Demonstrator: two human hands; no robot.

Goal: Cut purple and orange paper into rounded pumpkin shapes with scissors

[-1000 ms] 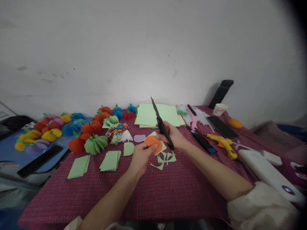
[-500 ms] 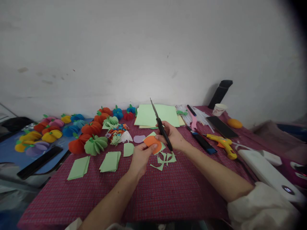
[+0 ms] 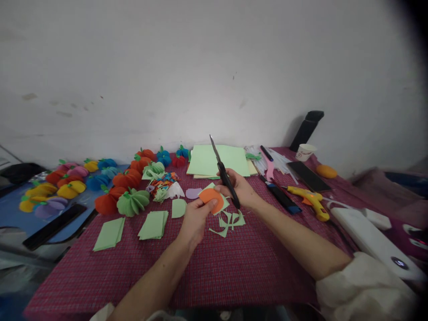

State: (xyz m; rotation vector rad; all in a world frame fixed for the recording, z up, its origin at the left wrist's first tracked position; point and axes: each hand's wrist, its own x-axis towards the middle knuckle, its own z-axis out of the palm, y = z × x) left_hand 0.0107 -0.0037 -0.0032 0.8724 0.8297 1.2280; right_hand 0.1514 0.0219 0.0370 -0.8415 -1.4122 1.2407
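My left hand pinches an orange rounded paper piece against light green paper that shows behind it. In my right hand is a pair of scissors with black handles. Their blades point up and away, look closed, and are apart from the paper. The right fingertips also touch the upper right edge of the orange piece. Below the hands lie curved green paper scraps. A rounded green cutout and a purple cutout are left of the paper being held.
Two stacks of green paper sit at the left, near paper pumpkins in several colours. Green sheets lie at the back. To the right are a cutter knife, a yellow glue gun, a phone and a paper cup.
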